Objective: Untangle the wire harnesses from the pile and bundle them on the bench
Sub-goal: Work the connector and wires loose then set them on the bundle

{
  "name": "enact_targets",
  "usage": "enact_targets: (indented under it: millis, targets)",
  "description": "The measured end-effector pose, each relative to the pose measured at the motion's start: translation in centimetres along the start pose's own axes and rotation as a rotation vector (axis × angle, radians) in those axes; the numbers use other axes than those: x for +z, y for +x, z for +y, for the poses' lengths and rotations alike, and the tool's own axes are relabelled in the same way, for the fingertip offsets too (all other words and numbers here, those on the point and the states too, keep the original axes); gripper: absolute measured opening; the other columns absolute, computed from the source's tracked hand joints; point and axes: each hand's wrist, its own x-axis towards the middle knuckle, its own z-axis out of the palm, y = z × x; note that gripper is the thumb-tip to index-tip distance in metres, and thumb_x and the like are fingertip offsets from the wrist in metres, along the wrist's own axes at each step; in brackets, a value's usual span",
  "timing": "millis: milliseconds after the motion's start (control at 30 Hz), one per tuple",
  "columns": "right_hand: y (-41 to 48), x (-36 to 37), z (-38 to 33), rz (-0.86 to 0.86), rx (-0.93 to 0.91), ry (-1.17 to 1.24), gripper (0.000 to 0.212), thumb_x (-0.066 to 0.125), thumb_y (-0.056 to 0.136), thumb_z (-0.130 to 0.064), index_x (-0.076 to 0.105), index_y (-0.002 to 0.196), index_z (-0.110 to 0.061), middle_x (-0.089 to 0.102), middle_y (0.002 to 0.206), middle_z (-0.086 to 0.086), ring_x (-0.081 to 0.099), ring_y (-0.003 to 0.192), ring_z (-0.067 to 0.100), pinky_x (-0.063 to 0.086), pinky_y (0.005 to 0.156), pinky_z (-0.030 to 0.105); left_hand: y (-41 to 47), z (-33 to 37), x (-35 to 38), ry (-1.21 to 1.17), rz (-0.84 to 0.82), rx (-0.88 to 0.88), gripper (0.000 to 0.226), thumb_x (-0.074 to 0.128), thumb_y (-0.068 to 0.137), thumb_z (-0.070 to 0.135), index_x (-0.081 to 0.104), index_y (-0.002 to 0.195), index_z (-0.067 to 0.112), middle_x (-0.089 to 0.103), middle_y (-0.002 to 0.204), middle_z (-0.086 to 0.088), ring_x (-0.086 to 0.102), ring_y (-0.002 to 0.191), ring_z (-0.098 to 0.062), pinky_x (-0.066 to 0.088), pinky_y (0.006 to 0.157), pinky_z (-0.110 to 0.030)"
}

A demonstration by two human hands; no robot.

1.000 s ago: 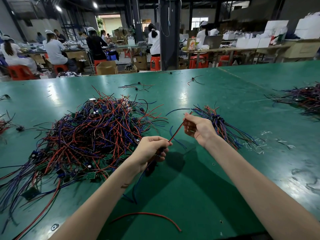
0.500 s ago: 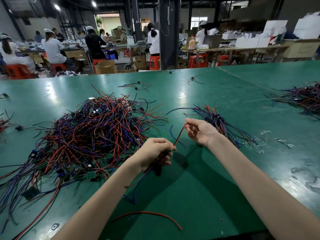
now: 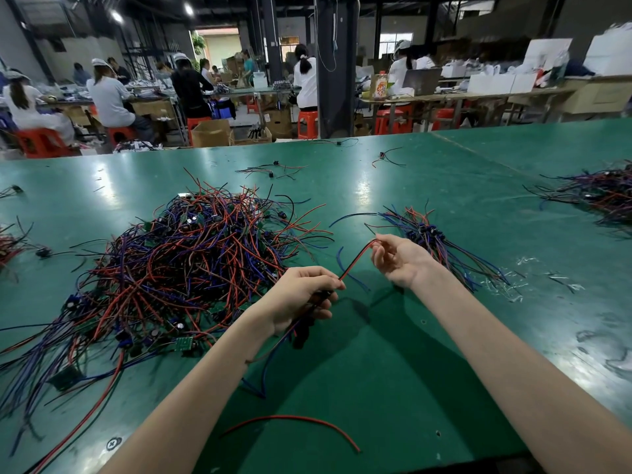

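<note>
Two hands work at one green bench (image 3: pixel 410 371): a left hand (image 3: pixel 301 295) and a right hand (image 3: pixel 400 258). One red-and-black wire (image 3: pixel 355 261) runs between them. There are four heaps of wire: one big pile (image 3: pixel 178 268) on the left, one small bundle (image 3: pixel 431 237) right of the hands, one heap (image 3: pixel 602 193) far right and one clump (image 3: pixel 8 244) at the left edge. One loose red wire (image 3: pixel 290 422) lies near. Three stray harnesses (image 3: pixel 270 171) lie in the far middle. There are perhaps six red stools (image 3: pixel 41 142) beyond the bench, some half hidden.
</note>
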Motion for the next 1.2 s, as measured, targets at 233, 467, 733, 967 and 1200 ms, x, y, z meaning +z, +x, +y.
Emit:
enact_targets:
  millis: [233,467,733,967,1200]
  targets:
    - [-0.3,0.7,0.2,0.149,-0.498,-0.326,0.022,0.074,0.079,-0.008,0.058,0.064,-0.004,0.058,0.042,0.001,0.051,0.037,0.011,0.043,0.037,0.016,-0.2,0.2,-0.2,0.001,-0.044,-0.030,0.021,0.056,0.091,0.003,0.069,0.074,0.007,0.061,0.060,-0.005,0.050,0.043,-0.008,0.041,0.039,-0.017]
    - [-0.4,0.2,-0.4,0.016,-0.100,-0.185,0.031,0.057,0.091,-0.011,0.044,0.064,-0.009,0.051,0.038,-0.002,0.039,0.026,0.001,0.015,0.023,0.012,-0.5,0.5,-0.1,0.005,-0.084,-0.028,0.025,0.056,0.091,0.005,0.071,0.071,0.011,0.061,0.060,-0.003,0.049,0.046,-0.007,0.038,0.039,-0.017]
    - [-0.9,0.7,-0.4,-0.076,-0.013,-0.073,0.033,0.055,0.093,-0.014,0.043,0.062,-0.009,0.051,0.041,-0.004,0.039,0.026,0.000,0.016,0.021,0.013,-0.9,0.8,0.0,0.043,-0.146,-0.013,0.025,0.058,0.089,0.004,0.071,0.070,0.013,0.062,0.064,-0.005,0.051,0.047,-0.008,0.039,0.038,-0.016]
    - [-1.1,0.7,0.1,-0.054,0.120,0.031,0.038,0.053,0.094,-0.011,0.049,0.057,-0.004,0.043,0.036,-0.002,0.036,0.022,0.002,0.019,0.020,0.017,-1.2,1.0,0.1,0.058,-0.174,0.020,0.023,0.058,0.089,0.004,0.071,0.071,0.013,0.063,0.062,-0.004,0.053,0.047,-0.008,0.039,0.038,-0.016]
    - [-0.2,0.4,1.4,0.292,-0.990,-0.816,0.038,0.061,0.090,-0.026,0.055,0.054,-0.015,0.061,0.048,-0.003,0.046,0.033,0.004,0.042,0.048,0.018,-1.1,1.1,0.1,0.054,-0.158,0.020,0.022,0.056,0.090,0.002,0.069,0.074,0.010,0.064,0.063,-0.003,0.054,0.047,-0.008,0.040,0.038,-0.016]
